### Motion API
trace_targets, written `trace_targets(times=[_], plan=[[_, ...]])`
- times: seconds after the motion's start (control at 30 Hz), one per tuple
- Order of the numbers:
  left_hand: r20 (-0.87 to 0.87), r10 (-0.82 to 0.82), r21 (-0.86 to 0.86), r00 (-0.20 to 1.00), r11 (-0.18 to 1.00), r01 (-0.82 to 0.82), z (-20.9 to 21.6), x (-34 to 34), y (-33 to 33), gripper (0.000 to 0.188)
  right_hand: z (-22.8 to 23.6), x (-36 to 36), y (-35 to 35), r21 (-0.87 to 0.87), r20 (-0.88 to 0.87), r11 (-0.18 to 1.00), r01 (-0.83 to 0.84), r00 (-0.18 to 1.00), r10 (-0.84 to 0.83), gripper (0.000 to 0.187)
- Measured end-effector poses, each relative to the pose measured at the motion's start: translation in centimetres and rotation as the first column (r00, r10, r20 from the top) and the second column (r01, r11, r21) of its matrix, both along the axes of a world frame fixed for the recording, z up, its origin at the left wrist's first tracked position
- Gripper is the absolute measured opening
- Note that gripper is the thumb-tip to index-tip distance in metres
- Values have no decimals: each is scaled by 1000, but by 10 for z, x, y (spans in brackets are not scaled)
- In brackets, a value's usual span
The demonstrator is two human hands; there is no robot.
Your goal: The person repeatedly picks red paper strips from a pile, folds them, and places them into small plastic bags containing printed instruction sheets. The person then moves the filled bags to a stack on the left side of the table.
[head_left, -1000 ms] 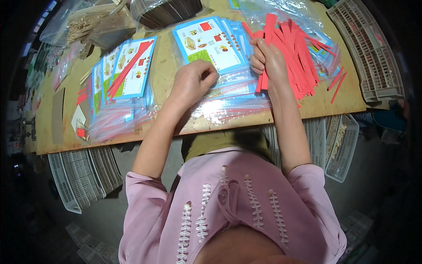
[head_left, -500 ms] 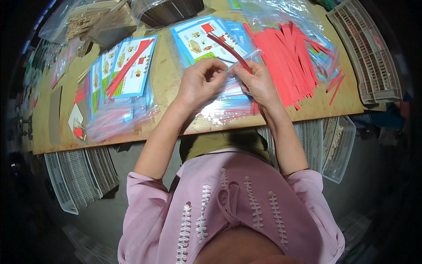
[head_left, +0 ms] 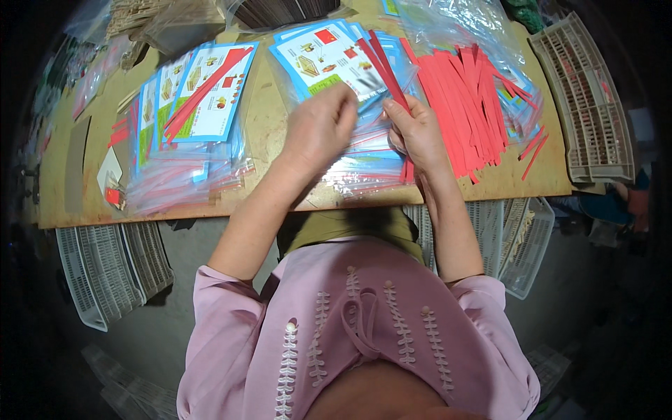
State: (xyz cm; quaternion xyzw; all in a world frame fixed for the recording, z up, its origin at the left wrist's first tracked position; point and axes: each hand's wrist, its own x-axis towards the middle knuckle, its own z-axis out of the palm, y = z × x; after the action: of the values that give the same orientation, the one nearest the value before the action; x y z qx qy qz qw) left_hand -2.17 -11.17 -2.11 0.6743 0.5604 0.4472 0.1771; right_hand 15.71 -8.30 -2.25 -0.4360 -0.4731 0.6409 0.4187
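Tabletop [head_left: 264, 112], two hands [head_left: 420, 134] (strips [head_left: 388, 68] in one)

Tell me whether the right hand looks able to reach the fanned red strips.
Probably yes: the fanned red strips lie largely uncovered beside the right hand, though it pinches other strips.
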Motion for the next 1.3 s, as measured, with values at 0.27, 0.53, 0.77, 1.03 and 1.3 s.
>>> trace_targets(times=[0.27, 0.53, 0.77, 1.03, 1.3], plan=[[305, 203, 58, 931, 971, -231, -4, -15, 15, 10, 27, 9, -11, -105, 131, 989, -107, 984, 120, 27], [165, 178, 109, 970, 974, -197, 1, -4, 7, 12, 37, 28, -47, -329, -146, 854, -404, 915, 377, 35], [142, 183, 123, 973, 972, -201, -1, -3, 6, 12, 29, 23, -58, -385, -118, 849, -362, 932, 344, 37], [-60, 89, 356, 994, 932, -62, -1, 0, 3, 16, 32, 15, -24, -463, -349, 771, -436, 890, 294, 31], [-138, 82, 291, 987, 956, -39, -2, -3, 0, 15, 43, 14, -13, -522, -348, 798, -301, 929, 122, 38]])
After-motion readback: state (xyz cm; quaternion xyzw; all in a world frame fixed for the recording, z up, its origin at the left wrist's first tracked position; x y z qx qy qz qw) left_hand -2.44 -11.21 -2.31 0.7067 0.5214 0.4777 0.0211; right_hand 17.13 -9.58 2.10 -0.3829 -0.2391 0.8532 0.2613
